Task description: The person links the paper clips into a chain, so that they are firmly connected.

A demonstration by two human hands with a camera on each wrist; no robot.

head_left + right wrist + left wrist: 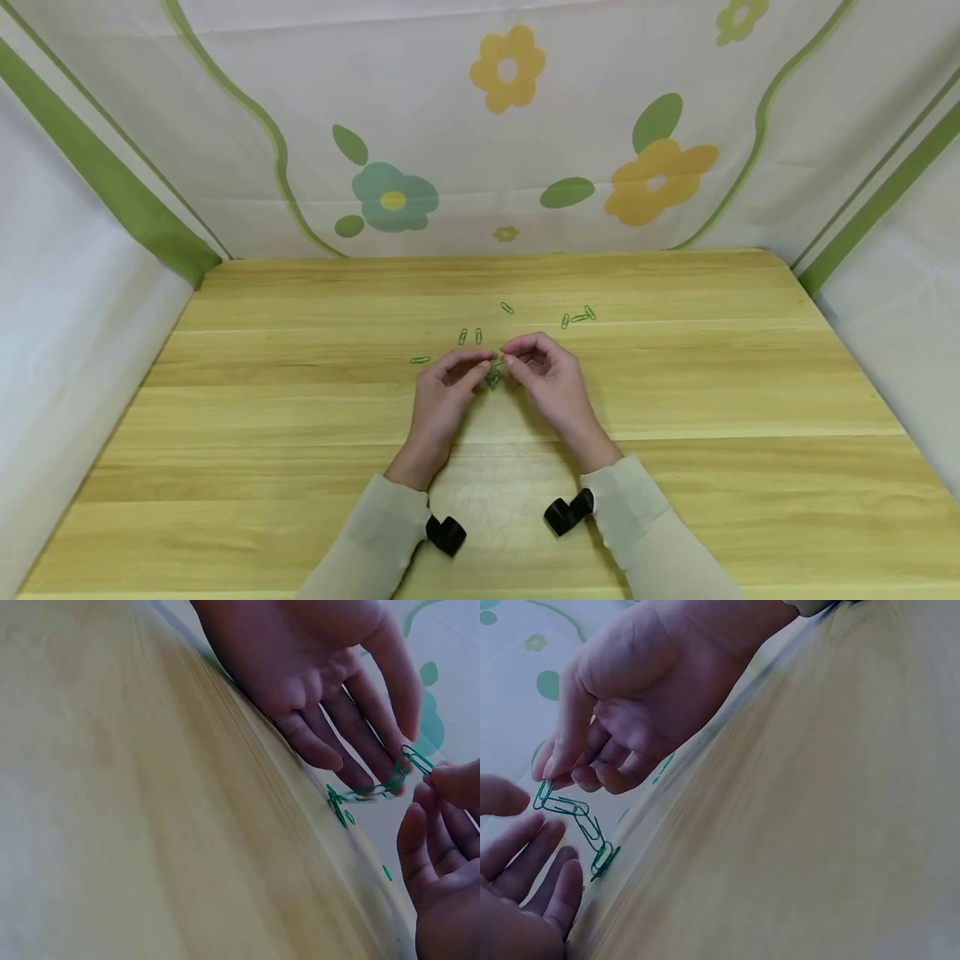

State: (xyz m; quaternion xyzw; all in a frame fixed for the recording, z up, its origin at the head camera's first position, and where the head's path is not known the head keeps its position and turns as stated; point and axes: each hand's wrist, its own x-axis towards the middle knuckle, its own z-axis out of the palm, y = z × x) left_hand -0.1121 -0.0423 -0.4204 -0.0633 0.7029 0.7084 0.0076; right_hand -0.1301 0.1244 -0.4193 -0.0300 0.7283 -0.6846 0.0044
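Both hands meet over the middle of the table, around a chain of green paper clips (492,379). In the left wrist view, my right hand (652,682) pinches the clip at the chain's upper end between thumb and fingers. Linked clips (576,811) hang down from it, and the lowest ones reach the tabletop in a small cluster. My left hand (441,402) is close beside the pinched clip, its thumb and fingers slightly apart. Seen from the right wrist, the left fingers (356,712) stretch beside the chain, partly overlapping it. Whether they touch it is hard to tell.
Loose green paper clips lie beyond the hands: one at the left (421,360), a pair (462,337), one farther back (507,308) and a group at the right (579,318). The wooden table (262,433) ends at a flowered cloth (450,125). Black wrist devices (567,512) sit at both cuffs.
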